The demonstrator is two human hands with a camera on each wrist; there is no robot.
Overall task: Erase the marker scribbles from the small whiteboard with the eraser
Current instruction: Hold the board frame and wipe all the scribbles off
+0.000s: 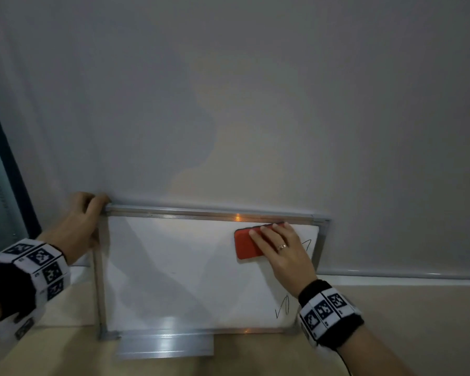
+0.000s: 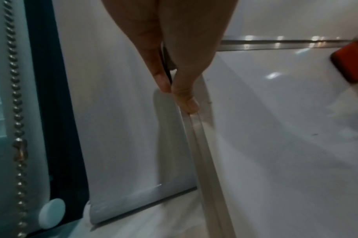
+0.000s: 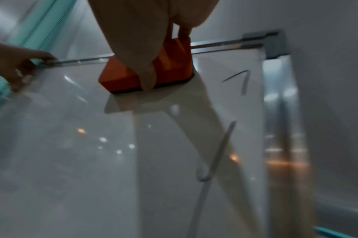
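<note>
A small whiteboard (image 1: 179,272) in a metal frame leans against the wall. My right hand (image 1: 280,251) grips a red eraser (image 1: 246,244) and presses it on the board near the top right, just under the top rail. In the right wrist view the eraser (image 3: 169,64) shows its dark felt against the board (image 3: 72,128). Black scribbles remain at the top right (image 1: 307,244) and the lower right (image 1: 282,308). My left hand (image 1: 82,221) grips the board's top left corner; its thumb (image 2: 186,96) lies on the left frame rail (image 2: 202,145).
A pale roller blind (image 1: 255,104) hangs behind the board, its bottom bar (image 1: 391,275) at the right. A dark window frame (image 1: 14,172) and bead chain (image 2: 17,112) stand at the left. The board stands on a beige table (image 1: 255,356), with a metal tray (image 1: 166,346) at its foot.
</note>
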